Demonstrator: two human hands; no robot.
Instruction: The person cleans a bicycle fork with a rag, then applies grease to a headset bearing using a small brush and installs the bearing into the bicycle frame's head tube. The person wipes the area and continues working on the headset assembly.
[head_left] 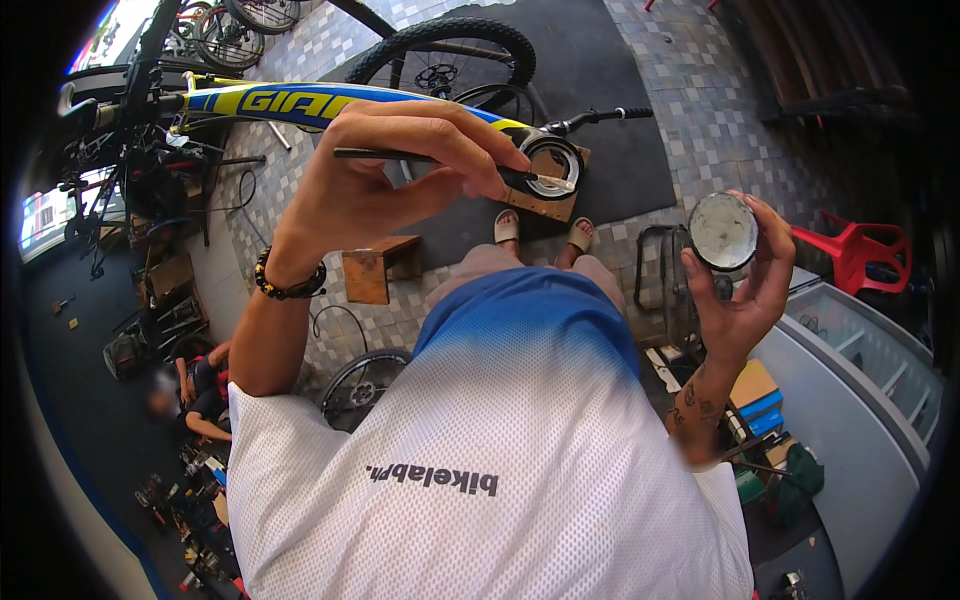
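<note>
My left hand (390,190) is raised in front of a bicycle frame, its fingers pinched round a slim brush (390,155) with a dark handle. The pale bristle tip points right and overlaps, in the view, a round black-rimmed opening (533,143) at the end of the blue, yellow and white frame (225,101). Whether the bristles touch it I cannot tell. Out to the right, my right hand (750,305) holds a small round tin (723,232) by its edge. Its round face, turned toward me, looks greyish white and smeared.
Beyond the frame lies a bicycle wheel (440,65) on a dark mat (630,165). A wooden block (367,277) stands near my feet. At right are a red plastic chair (865,250) and a glass-topped cabinet (850,400). Another person (205,390) is at the left, near scattered parts.
</note>
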